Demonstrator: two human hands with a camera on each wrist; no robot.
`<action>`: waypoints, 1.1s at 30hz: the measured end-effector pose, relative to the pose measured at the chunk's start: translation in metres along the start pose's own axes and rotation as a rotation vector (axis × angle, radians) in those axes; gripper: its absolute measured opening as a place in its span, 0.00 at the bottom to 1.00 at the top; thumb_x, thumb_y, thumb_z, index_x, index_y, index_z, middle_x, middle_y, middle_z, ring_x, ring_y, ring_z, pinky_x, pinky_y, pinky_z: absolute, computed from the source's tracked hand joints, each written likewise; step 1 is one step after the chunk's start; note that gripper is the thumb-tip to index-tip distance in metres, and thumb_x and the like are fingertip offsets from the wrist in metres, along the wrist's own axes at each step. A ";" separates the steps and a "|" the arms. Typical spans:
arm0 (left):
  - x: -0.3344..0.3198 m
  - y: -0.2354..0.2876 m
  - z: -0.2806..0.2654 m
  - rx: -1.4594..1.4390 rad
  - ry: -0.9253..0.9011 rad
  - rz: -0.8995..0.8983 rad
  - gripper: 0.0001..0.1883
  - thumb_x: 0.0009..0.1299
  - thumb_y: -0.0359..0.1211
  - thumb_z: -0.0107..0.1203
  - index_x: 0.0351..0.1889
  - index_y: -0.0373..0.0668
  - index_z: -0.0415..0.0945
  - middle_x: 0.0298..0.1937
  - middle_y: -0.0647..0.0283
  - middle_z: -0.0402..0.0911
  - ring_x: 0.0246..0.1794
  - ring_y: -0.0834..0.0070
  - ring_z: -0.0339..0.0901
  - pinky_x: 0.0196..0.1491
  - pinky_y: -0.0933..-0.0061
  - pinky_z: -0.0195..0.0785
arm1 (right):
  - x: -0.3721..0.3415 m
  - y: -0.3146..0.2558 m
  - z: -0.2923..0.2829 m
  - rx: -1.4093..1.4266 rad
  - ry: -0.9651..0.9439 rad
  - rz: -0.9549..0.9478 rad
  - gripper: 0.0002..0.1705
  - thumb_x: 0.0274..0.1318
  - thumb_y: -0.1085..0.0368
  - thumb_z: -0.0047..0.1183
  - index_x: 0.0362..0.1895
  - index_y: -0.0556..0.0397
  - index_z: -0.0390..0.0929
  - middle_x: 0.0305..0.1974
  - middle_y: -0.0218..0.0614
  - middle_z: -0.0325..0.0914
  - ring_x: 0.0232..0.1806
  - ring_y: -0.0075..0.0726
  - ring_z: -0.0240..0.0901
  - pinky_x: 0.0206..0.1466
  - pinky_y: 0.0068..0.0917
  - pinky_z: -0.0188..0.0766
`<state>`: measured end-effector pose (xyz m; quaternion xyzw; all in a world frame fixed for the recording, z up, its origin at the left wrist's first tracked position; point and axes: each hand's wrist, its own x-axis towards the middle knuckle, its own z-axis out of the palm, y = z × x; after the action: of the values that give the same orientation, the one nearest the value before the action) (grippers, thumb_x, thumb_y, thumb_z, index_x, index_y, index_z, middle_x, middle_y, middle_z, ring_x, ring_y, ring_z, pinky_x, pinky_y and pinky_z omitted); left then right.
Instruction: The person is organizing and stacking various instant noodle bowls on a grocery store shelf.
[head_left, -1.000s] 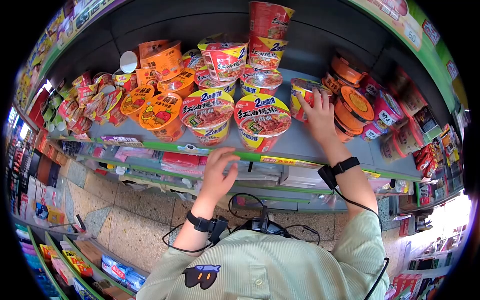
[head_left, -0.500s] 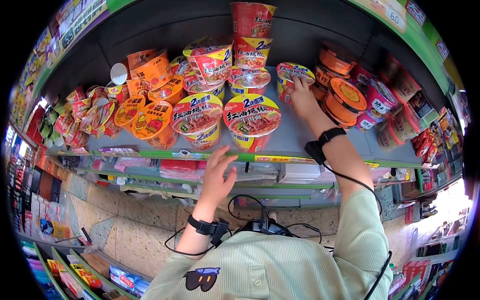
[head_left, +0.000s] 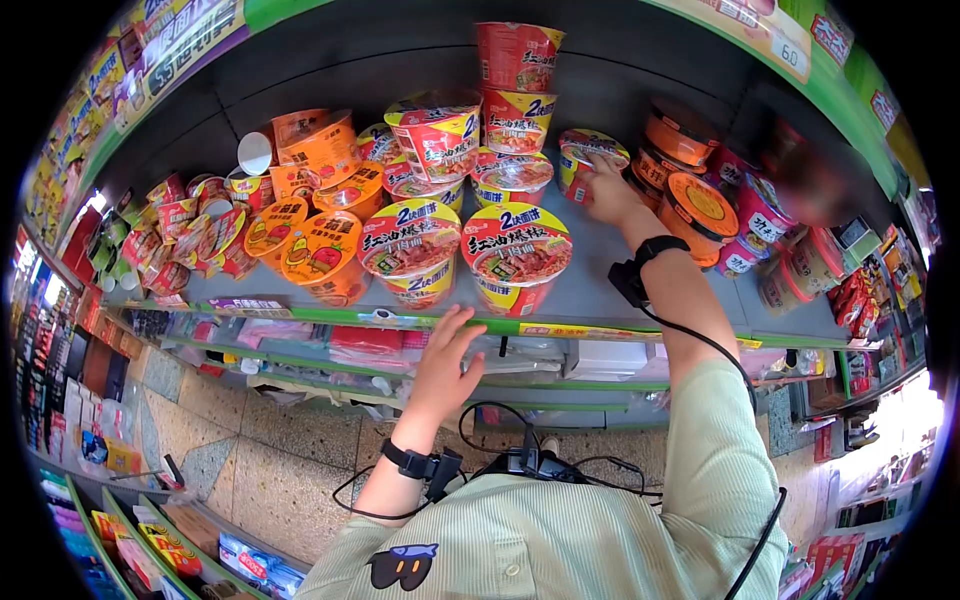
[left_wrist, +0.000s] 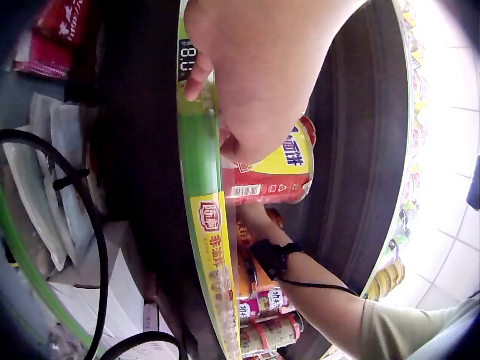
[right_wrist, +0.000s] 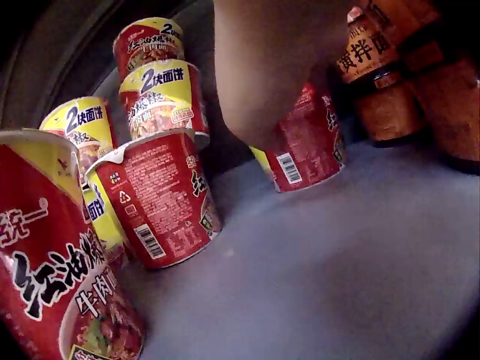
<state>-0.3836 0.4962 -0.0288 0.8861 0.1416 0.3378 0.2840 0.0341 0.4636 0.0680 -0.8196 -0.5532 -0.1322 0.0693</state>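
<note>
At the back of the shelf, my right hand (head_left: 612, 196) grips a red and yellow instant noodle cup (head_left: 588, 142) from its near right side. In the right wrist view the hand covers the top of this upright cup (right_wrist: 307, 146), so its fingertips are hidden. My left hand (head_left: 444, 368) is at the shelf's front edge with its fingers relaxed and nothing held; in the left wrist view this hand (left_wrist: 259, 82) overlaps the price strip. Just beyond it stand two front stacks of similar noodle cups, a left stack (head_left: 410, 250) and a right stack (head_left: 517, 255).
A taller stack of red cups (head_left: 520, 60) rises at the back middle. Orange noodle tubs (head_left: 697, 215) stand close to the right of my right hand, with pink cups (head_left: 765, 215) beyond. Orange cups (head_left: 325, 255) lean at the left. Black cables (head_left: 600, 475) hang from the wrist straps.
The right hand has pushed the noodle cup back and a little left on the shelf, its fingers lower around it now. The left hand has stayed by the shelf edge.
</note>
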 end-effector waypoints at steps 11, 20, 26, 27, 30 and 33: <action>-0.002 -0.005 0.003 -0.020 0.018 0.003 0.19 0.65 0.26 0.60 0.56 0.41 0.78 0.70 0.55 0.72 0.77 0.51 0.62 0.73 0.52 0.60 | -0.055 -0.072 -0.078 0.639 0.096 0.010 0.30 0.54 0.53 0.67 0.58 0.55 0.80 0.69 0.52 0.67 0.70 0.57 0.66 0.71 0.43 0.66; 0.001 -0.006 0.010 -0.012 0.063 0.025 0.18 0.63 0.25 0.61 0.52 0.40 0.79 0.68 0.53 0.73 0.75 0.48 0.63 0.72 0.51 0.61 | -0.119 -0.138 -0.066 0.739 0.112 -0.219 0.55 0.32 0.45 0.81 0.67 0.51 0.75 0.78 0.53 0.51 0.74 0.58 0.62 0.73 0.44 0.65; 0.000 -0.010 0.014 0.015 0.085 0.040 0.16 0.62 0.25 0.61 0.50 0.41 0.79 0.68 0.54 0.73 0.74 0.47 0.64 0.71 0.49 0.61 | -0.122 -0.140 -0.040 0.659 0.193 -0.175 0.47 0.32 0.55 0.81 0.64 0.41 0.81 0.75 0.52 0.60 0.72 0.56 0.64 0.72 0.44 0.65; 0.000 -0.010 0.015 0.017 0.091 0.043 0.16 0.62 0.25 0.61 0.50 0.41 0.79 0.68 0.54 0.73 0.74 0.47 0.64 0.71 0.49 0.61 | -0.123 -0.140 -0.038 0.668 0.197 -0.183 0.45 0.33 0.56 0.81 0.63 0.41 0.81 0.74 0.50 0.62 0.70 0.54 0.65 0.72 0.44 0.66; 0.000 -0.011 0.016 0.023 0.098 0.049 0.16 0.62 0.25 0.61 0.49 0.41 0.79 0.68 0.54 0.73 0.74 0.47 0.64 0.71 0.49 0.61 | -0.125 -0.139 -0.034 0.667 0.261 -0.203 0.42 0.33 0.58 0.80 0.60 0.43 0.84 0.71 0.48 0.65 0.67 0.51 0.68 0.70 0.44 0.67; 0.000 -0.011 0.016 0.028 0.101 0.054 0.16 0.63 0.25 0.61 0.49 0.41 0.79 0.68 0.54 0.73 0.74 0.47 0.64 0.71 0.49 0.61 | -0.125 -0.136 -0.034 0.694 0.258 -0.209 0.44 0.33 0.58 0.80 0.62 0.44 0.81 0.71 0.48 0.64 0.68 0.52 0.67 0.71 0.44 0.66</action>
<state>-0.3731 0.4980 -0.0450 0.8752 0.1363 0.3878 0.2548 -0.1409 0.3954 0.0595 -0.6632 -0.6323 -0.0456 0.3978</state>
